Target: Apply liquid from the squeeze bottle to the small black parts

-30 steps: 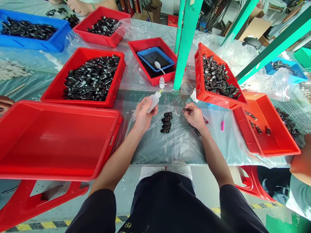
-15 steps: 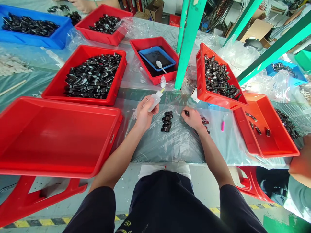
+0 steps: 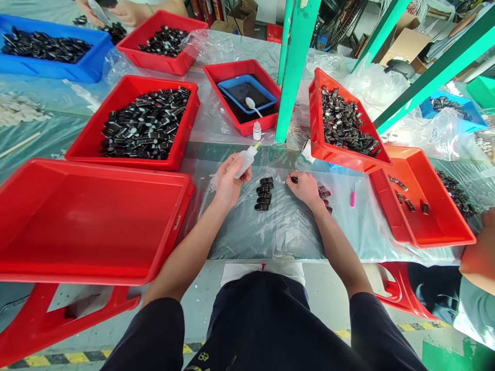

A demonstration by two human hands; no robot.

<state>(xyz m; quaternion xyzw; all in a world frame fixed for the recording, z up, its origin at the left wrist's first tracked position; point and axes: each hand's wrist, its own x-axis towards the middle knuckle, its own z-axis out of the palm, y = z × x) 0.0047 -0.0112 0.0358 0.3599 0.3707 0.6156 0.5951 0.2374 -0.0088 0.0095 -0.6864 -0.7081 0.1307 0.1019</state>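
Note:
My left hand (image 3: 231,181) is wrapped round a translucent white squeeze bottle (image 3: 245,161), its yellowish nozzle tilted up and away to the right. My right hand (image 3: 303,187) rests low over the table, pinching a small black glossy piece (image 3: 294,180) whose kind I cannot make out. Between my hands lies a short column of similar black pieces (image 3: 264,198). Several dark reddish pieces (image 3: 324,192) lie beside my right hand, partly hidden by it. A pink-handled tool (image 3: 353,199) with a thin tip lies further right.
Red bins of black parts stand left (image 3: 147,123) and right (image 3: 350,123). A large red tray (image 3: 85,216) sits at near left; another red tray (image 3: 441,206) at right holds several parts. A green post (image 3: 294,72) rises ahead, near a small white bottle (image 3: 257,131). Co-workers' arms show far left and right.
My hands keep their grips and have hardly moved. The view has shifted slightly. At the far left, a co-worker's hands have come further into view, holding something pale.

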